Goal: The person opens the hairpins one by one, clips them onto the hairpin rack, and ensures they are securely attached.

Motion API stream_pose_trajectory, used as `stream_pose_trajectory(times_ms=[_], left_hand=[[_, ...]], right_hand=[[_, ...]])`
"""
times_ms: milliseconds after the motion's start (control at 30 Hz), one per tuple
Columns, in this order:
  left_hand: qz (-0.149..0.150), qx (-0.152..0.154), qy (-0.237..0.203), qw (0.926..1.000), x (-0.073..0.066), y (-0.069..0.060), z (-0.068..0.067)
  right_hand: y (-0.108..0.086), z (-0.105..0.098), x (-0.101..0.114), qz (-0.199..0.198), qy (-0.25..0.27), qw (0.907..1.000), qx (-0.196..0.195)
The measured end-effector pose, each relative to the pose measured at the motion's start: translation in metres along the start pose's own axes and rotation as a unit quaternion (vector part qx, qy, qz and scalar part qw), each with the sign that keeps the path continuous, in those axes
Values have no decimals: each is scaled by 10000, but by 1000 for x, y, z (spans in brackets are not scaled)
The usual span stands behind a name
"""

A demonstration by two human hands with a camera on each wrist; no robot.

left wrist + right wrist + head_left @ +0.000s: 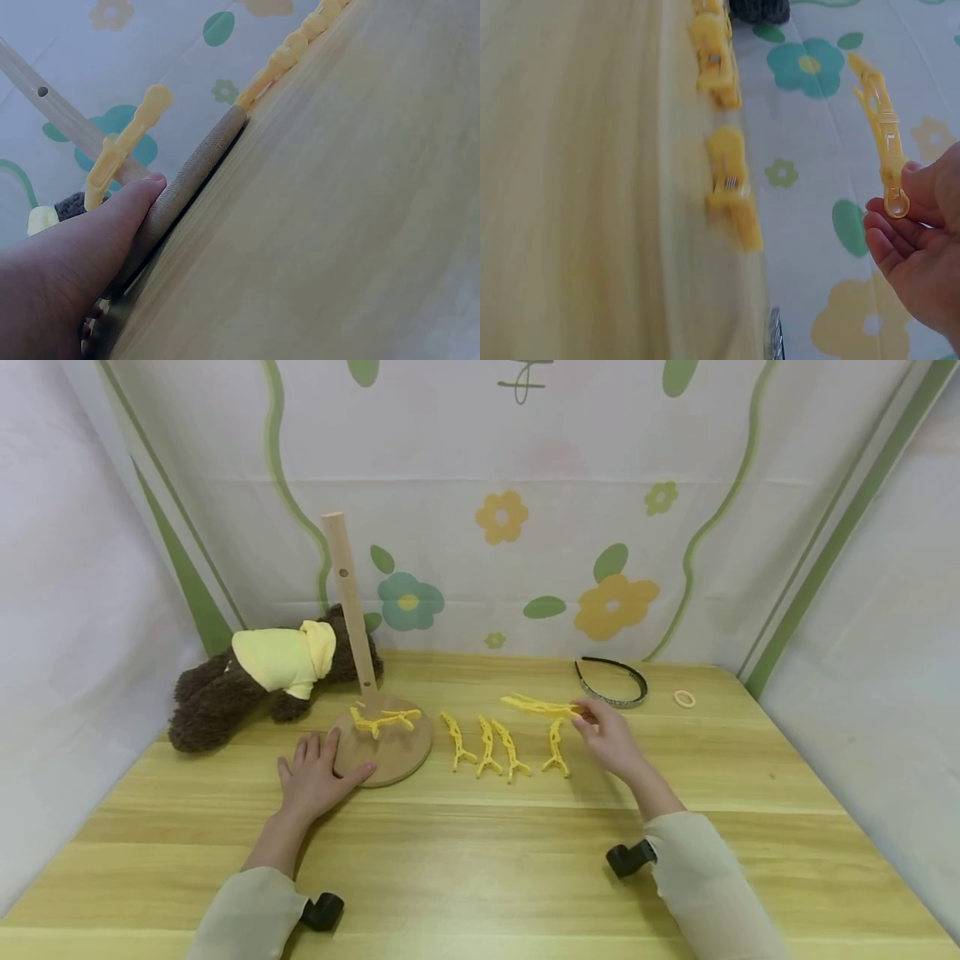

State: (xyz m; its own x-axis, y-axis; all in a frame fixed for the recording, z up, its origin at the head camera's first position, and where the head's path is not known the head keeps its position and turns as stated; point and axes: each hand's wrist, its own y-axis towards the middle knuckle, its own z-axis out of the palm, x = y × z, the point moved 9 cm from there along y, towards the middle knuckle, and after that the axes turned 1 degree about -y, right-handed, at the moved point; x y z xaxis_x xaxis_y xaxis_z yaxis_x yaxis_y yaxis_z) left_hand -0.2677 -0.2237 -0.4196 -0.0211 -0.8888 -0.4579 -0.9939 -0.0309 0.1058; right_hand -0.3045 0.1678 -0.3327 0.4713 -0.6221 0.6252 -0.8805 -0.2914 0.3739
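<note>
In the head view the left hand [313, 781] rests at the near left edge of a round wooden base [401, 756], its thumb on the rim and fingers spread. An upright wooden post [349, 602] with holes rises from that base. A yellow clip [385, 720] is at the base, near the post's foot; the left wrist view shows a yellow clip [124, 148] beside the post. My right hand [611, 743] pinches another yellow clip [542, 706] by one end, held above the table; the right wrist view shows this clip [887, 139] between thumb and fingers.
Several yellow clips [487, 747] lie between the base and the right hand. A brown plush toy [213, 697] in a yellow top lies at the back left. Toward the back right are a dark headband [641, 687] and a small pale ring [684, 699]. Patterned cloth [450, 452] hangs behind.
</note>
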Motion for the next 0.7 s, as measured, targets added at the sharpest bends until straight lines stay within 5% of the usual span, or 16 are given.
stream_pose_trajectory(times_ms=[700], left_hand=[[-54,14,35,10000,1,0,1]], right_hand=[[62,88,93,-514,1138,9922,38]])
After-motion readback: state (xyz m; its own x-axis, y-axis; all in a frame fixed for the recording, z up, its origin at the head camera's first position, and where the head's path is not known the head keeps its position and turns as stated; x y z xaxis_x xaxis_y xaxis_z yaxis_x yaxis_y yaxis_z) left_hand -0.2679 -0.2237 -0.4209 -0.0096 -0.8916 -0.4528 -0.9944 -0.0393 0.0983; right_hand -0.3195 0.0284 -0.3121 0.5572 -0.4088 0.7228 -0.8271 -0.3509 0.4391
